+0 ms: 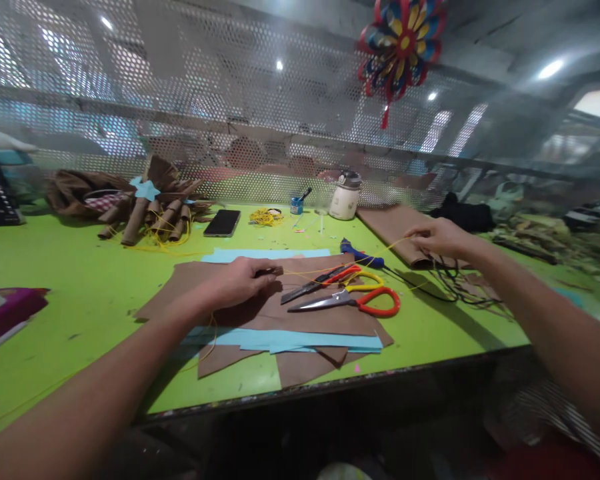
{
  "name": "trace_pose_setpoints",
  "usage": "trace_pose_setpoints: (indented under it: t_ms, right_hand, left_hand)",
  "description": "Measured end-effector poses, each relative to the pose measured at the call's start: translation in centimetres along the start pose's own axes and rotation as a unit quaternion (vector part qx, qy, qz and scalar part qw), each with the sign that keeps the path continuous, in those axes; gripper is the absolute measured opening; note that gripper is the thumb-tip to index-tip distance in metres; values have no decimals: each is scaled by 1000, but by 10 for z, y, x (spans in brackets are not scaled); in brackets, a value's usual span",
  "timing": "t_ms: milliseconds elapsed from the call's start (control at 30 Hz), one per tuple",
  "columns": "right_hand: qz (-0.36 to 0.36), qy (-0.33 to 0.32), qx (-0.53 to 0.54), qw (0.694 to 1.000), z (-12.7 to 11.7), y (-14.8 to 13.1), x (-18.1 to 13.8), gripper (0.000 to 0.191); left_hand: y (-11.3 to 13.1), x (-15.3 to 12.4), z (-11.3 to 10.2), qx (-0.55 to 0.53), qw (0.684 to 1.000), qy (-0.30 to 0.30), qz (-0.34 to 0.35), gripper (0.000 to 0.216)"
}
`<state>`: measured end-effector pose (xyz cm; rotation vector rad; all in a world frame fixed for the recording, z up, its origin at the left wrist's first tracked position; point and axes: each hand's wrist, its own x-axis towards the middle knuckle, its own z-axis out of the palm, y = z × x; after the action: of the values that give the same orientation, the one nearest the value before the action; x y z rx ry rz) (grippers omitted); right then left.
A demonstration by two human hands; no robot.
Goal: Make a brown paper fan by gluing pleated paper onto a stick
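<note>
My right fingers (422,233) are pinching the yellow string (393,246), my left fingers (263,265) are pinching it too, and it's running between them, crossing above scissors (321,303) lying on brown sheets (260,319) on the worktop (90,267)!

Yellow thread (394,245) partly hidden by left hand (241,283)

Bright green table (105,273). Near its front edge: brown sheets (300,319), pale blue strips (310,341), silver-bladed scissors (347,299) with red-orange and yellow handles. Farther in: a blue glue gun (363,256), yellow thread (394,245). By the back edge: a cream bottle (345,201). Toward the back left corner: a light blue star (145,190), purple-and-white checked fabric (103,201). At the left edge: a purple box (17,309).
</note>
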<state>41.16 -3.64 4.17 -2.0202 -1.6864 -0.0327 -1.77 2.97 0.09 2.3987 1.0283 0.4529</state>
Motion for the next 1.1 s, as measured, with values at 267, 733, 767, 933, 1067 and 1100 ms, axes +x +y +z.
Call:
trace_pose_setpoints:
  t_ms: [267,733,767,933,1067,1100]
  right_hand:
    - [28,-57,4,998,10,13,2,27]
    - [74,1,329,941,-27,-2,-5,27]
    - [79,7,358,931,-28,-3,-5,25]
    - [110,78,391,910,-21,1,-2,16]
    - [135,139,397,897,-14,4,-2,8]
    - [138,150,399,894,-12,4,-2,7]
  left_hand:
    - [-6,2,-6,32,999,0,1,41]
    - [-11,2,-12,-237,969,9,-63,38]
    - [-10,1,-14,-264,962,14,-67,36]
    - [-6,-3,-25,-359,930,27,-70,31]
    - [-8,-3,-31,-382,919,49,-82,27]
    - [-9,-3,-32,-388,916,53,-84,26]
